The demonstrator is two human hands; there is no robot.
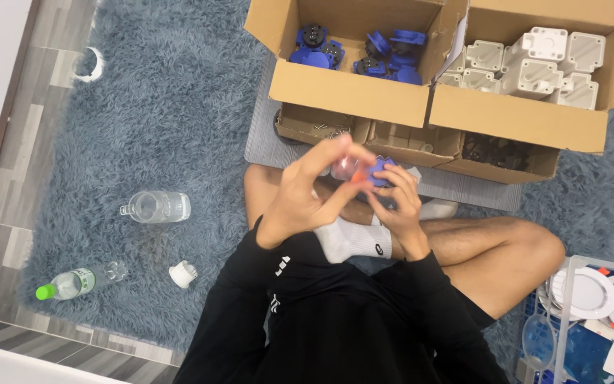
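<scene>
At the centre of the head view, I see both hands raised over crossed legs, working together on a small blue plastic part. The left hand has its fingers curled narrow, fingertips pinching something pinkish-orange against the part; I judge it steadies the piece while the right hand cups it from below, fingers closed around it. Holding it this high probably keeps it close to the eyes. In the upper middle, an open cardboard box holds more blue parts, and the box of white housings sits just beside it at upper right, both within reach. On the shaggy rug at left lie a clear jar and a green-capped bottle, well apart from the hands.
</scene>
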